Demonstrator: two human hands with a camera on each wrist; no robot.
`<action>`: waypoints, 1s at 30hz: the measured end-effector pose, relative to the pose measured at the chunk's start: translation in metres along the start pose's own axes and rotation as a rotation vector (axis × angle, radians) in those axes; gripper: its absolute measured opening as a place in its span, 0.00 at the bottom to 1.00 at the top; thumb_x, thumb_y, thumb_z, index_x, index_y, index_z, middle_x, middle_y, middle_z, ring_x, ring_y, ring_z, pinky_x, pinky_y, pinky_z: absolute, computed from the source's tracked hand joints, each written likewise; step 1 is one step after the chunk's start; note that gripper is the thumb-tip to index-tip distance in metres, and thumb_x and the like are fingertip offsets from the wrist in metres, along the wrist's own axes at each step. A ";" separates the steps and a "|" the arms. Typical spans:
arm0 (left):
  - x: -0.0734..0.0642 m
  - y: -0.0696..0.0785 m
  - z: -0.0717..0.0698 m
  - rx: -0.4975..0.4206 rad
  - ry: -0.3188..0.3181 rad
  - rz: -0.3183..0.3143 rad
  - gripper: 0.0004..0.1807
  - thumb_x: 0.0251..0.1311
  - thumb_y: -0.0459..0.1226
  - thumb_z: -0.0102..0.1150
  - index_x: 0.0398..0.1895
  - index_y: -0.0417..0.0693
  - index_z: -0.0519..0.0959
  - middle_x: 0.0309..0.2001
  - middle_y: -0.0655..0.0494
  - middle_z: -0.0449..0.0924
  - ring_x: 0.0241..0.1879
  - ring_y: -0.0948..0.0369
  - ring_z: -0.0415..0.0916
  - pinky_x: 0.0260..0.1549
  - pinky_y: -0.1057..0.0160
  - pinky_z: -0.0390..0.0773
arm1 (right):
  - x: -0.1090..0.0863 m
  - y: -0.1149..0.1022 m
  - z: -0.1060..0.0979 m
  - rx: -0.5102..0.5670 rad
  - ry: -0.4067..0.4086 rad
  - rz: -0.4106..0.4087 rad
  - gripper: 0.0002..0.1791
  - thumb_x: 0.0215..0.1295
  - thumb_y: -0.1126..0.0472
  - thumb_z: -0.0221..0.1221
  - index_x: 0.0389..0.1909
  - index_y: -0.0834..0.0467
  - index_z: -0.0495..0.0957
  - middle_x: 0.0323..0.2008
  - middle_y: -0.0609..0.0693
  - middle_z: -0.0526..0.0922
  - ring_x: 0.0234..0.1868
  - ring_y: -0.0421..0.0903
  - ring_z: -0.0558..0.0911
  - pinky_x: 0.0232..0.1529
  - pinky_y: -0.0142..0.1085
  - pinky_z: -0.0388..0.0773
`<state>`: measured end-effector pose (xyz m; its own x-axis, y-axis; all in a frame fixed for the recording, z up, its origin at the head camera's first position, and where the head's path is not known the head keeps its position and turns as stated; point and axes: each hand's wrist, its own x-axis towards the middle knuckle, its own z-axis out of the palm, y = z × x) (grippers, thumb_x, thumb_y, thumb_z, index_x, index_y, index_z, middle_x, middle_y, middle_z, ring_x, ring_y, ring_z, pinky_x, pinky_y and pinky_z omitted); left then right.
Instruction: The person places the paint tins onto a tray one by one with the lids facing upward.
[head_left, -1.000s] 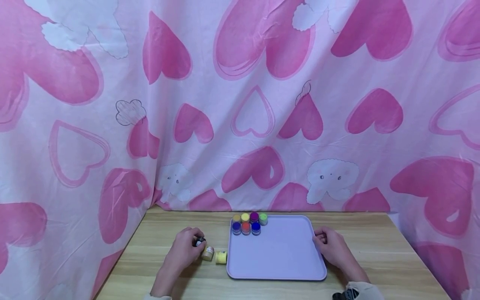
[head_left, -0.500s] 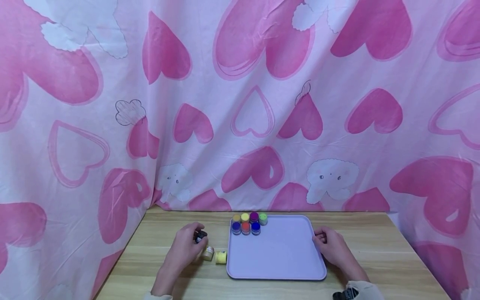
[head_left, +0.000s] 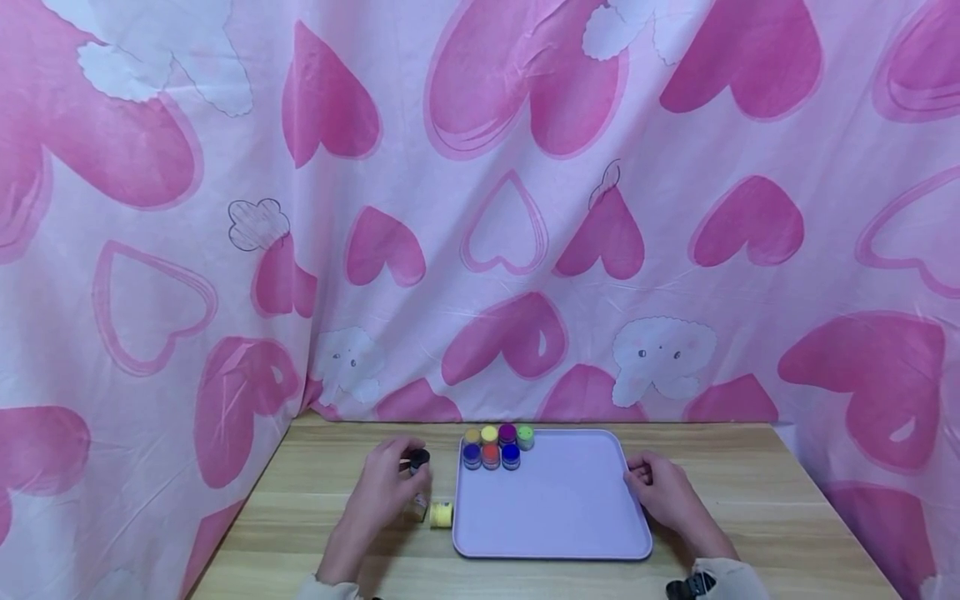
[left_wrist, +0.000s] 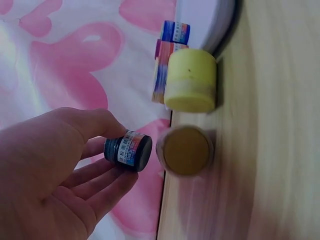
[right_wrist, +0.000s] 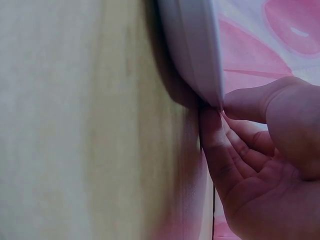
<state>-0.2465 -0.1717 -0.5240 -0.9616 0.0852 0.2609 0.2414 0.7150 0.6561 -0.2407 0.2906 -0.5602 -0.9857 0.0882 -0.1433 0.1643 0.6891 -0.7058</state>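
My left hand (head_left: 384, 485) pinches a small black paint jar (left_wrist: 131, 150) between thumb and fingers, raised off the table. Printed labelling wraps the jar's side. Just below it a tan-brown paint jar (left_wrist: 186, 151) is partly covered by the hand in the head view. Beside that one, a yellow paint jar (head_left: 441, 515) lies against the left rim of a pale lilac tray (head_left: 558, 512). On the tray's far right side, my right hand (head_left: 663, 493) grips the rim, thumb above and a finger beneath in the right wrist view.
Several paint jars stand in two rows in the tray's back left corner, among them a purple jar (head_left: 507, 433), a green jar (head_left: 525, 437) and an orange-red jar (head_left: 491, 456). A heart-patterned curtain (head_left: 510, 250) hangs behind the wooden table (head_left: 750, 492).
My left hand has lifted the black jar and carried it rightward toward the tray, now partly covering the tan jar. The right hand stays on the tray rim.
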 end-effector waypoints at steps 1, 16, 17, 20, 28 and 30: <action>0.001 0.002 0.001 -0.020 -0.002 0.005 0.19 0.60 0.31 0.74 0.56 0.42 0.85 0.54 0.45 0.87 0.54 0.51 0.87 0.51 0.60 0.91 | 0.000 0.000 0.000 0.002 0.000 0.000 0.13 0.77 0.66 0.62 0.58 0.66 0.80 0.42 0.54 0.84 0.41 0.47 0.81 0.41 0.37 0.87; 0.015 0.025 0.021 -0.103 0.004 0.102 0.13 0.62 0.30 0.75 0.49 0.47 0.87 0.49 0.52 0.89 0.51 0.56 0.88 0.49 0.60 0.92 | -0.001 -0.001 0.000 0.013 0.002 -0.013 0.13 0.77 0.66 0.62 0.57 0.66 0.80 0.42 0.54 0.84 0.41 0.47 0.80 0.41 0.36 0.87; 0.017 0.027 0.023 -0.105 0.005 0.110 0.13 0.62 0.30 0.75 0.48 0.47 0.87 0.49 0.52 0.88 0.50 0.56 0.88 0.48 0.60 0.92 | -0.001 -0.001 0.000 0.013 0.002 -0.016 0.13 0.77 0.66 0.62 0.57 0.66 0.80 0.42 0.54 0.84 0.41 0.47 0.80 0.41 0.36 0.87; 0.020 0.033 0.027 -0.116 0.000 0.128 0.11 0.63 0.30 0.74 0.48 0.46 0.88 0.49 0.52 0.87 0.50 0.56 0.88 0.47 0.61 0.92 | -0.001 -0.001 0.000 0.011 0.005 -0.013 0.12 0.77 0.66 0.62 0.57 0.66 0.81 0.42 0.54 0.84 0.41 0.47 0.80 0.40 0.36 0.86; 0.026 0.047 0.041 -0.148 -0.036 0.170 0.13 0.63 0.30 0.74 0.49 0.44 0.87 0.51 0.49 0.85 0.50 0.55 0.87 0.47 0.61 0.92 | -0.001 0.000 0.000 0.005 0.014 -0.027 0.11 0.77 0.66 0.62 0.55 0.66 0.81 0.41 0.53 0.84 0.41 0.46 0.80 0.40 0.36 0.85; 0.027 0.051 0.044 -0.137 -0.047 0.167 0.13 0.63 0.31 0.75 0.50 0.46 0.87 0.50 0.51 0.84 0.50 0.55 0.86 0.47 0.61 0.92 | -0.001 0.000 0.000 0.002 0.014 -0.031 0.11 0.77 0.66 0.62 0.55 0.66 0.81 0.41 0.53 0.84 0.40 0.46 0.80 0.40 0.36 0.85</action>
<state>-0.2655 -0.1022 -0.5150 -0.9109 0.2289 0.3433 0.4105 0.5872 0.6976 -0.2398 0.2904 -0.5596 -0.9908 0.0770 -0.1117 0.1338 0.6899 -0.7114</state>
